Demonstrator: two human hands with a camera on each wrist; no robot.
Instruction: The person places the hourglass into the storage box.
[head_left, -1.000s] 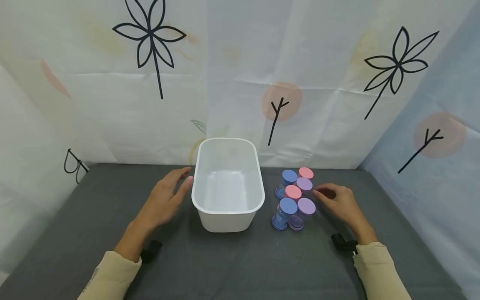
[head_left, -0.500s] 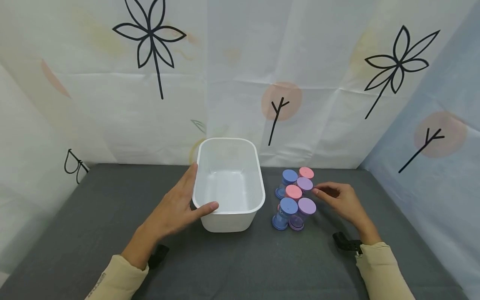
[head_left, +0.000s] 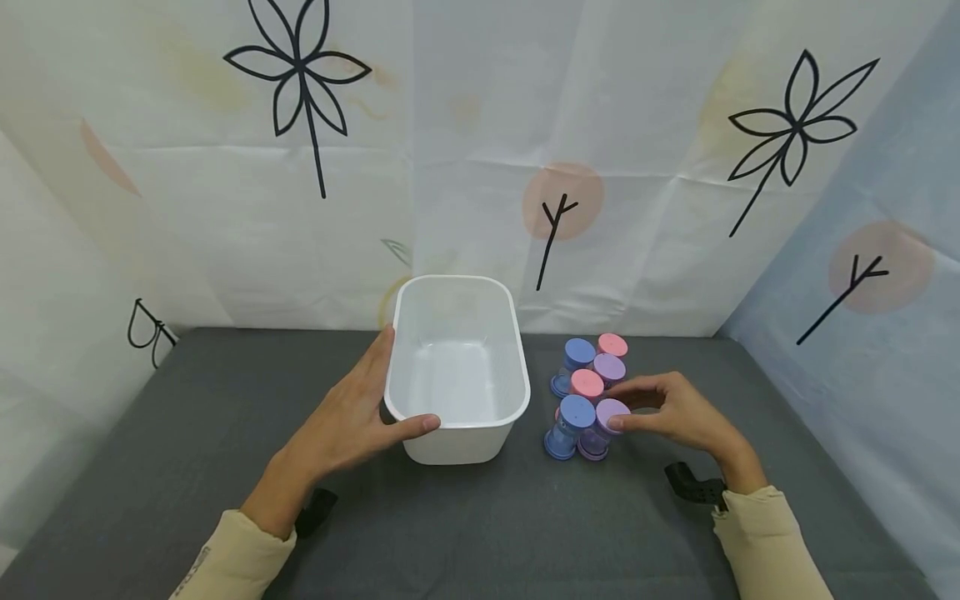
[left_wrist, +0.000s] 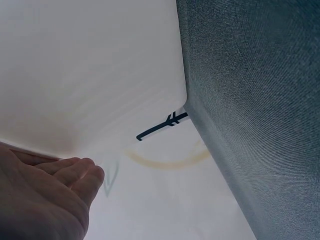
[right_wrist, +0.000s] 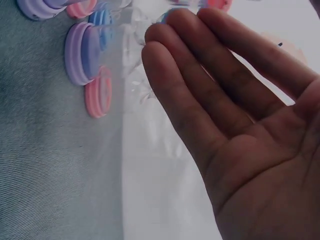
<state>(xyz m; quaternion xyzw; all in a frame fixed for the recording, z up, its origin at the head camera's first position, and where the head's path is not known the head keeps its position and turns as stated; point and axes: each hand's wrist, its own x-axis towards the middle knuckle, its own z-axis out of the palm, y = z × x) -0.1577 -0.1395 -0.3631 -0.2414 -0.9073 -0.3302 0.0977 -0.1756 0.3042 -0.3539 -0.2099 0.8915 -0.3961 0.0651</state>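
Note:
A white rectangular plastic tub [head_left: 453,447] stands in the middle of the table. My left hand [head_left: 347,427] lies against its left side, fingers straight along the wall and thumb across the near rim. In the left wrist view, the fingertips reach the tub's pale wall [left_wrist: 95,60]. My right hand [head_left: 678,410] is at the nearest purple sand timer [head_left: 604,408], thumb at its top cap and fingers beyond it. The right wrist view shows those fingers [right_wrist: 190,90] extended. A blue sand timer [head_left: 576,414] stands beside the purple one.
Behind them, more blue, pink and purple sand timers, including a pink one [head_left: 587,383] and a far blue one [head_left: 579,353], stand close together. Dark grey cloth [head_left: 480,533] covers the table. A printed white curtain [head_left: 465,150] rises along the back edge.
My left hand has moved right onto the tub, its thumb coming over the near rim. My right hand has shifted toward the nearest purple sand timer, with thumb and fingers spread wider.

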